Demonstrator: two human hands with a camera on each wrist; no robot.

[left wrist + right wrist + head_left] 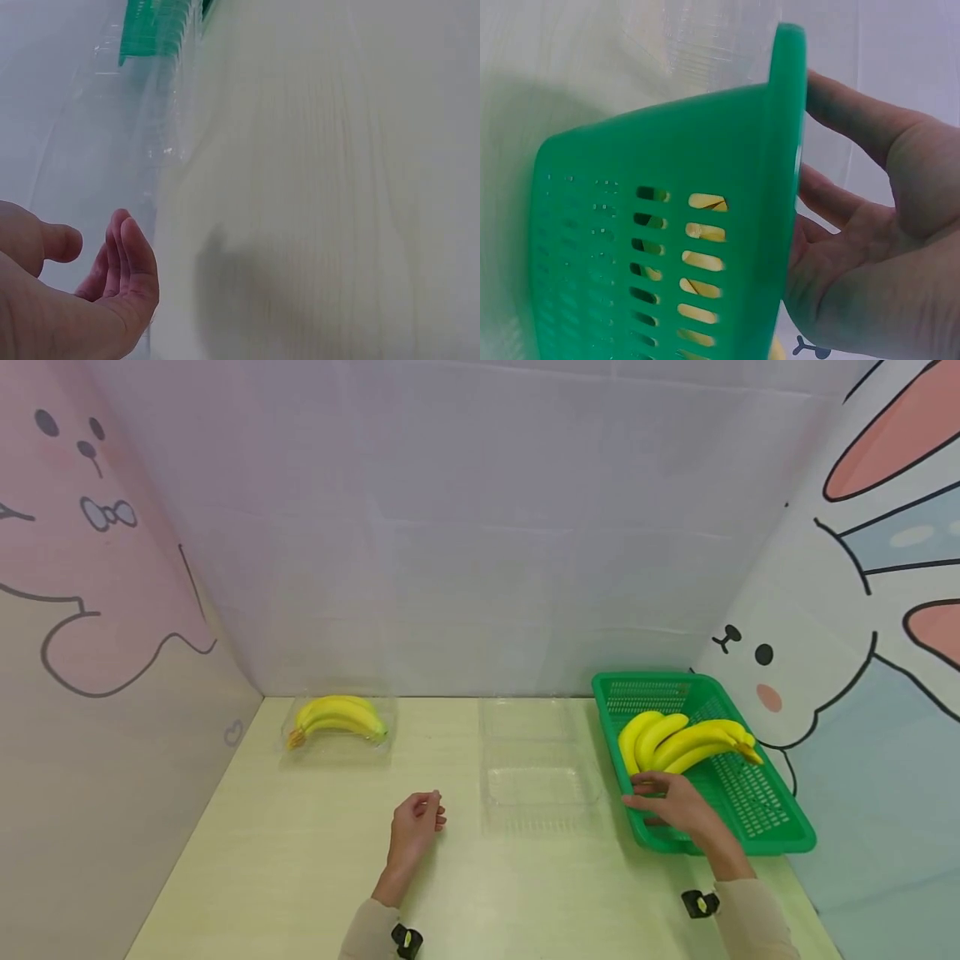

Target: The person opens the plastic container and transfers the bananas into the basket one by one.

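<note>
Beige sleeves (753, 918) lie nearest, the left hand (417, 827) relaxed and holding nothing. At right, the empty, loosely spread right hand (678, 803) reaches over the green plastic basket (761, 806) beside yellow bananas (690, 742) (another bunch (341, 712) lies far left in a clear container (330, 752)).

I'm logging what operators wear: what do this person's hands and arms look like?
The left hand and right hand are ungloved. Each emerges from a light beige sleeve, beside which sits a small black device with a yellow-green mark.
</note>
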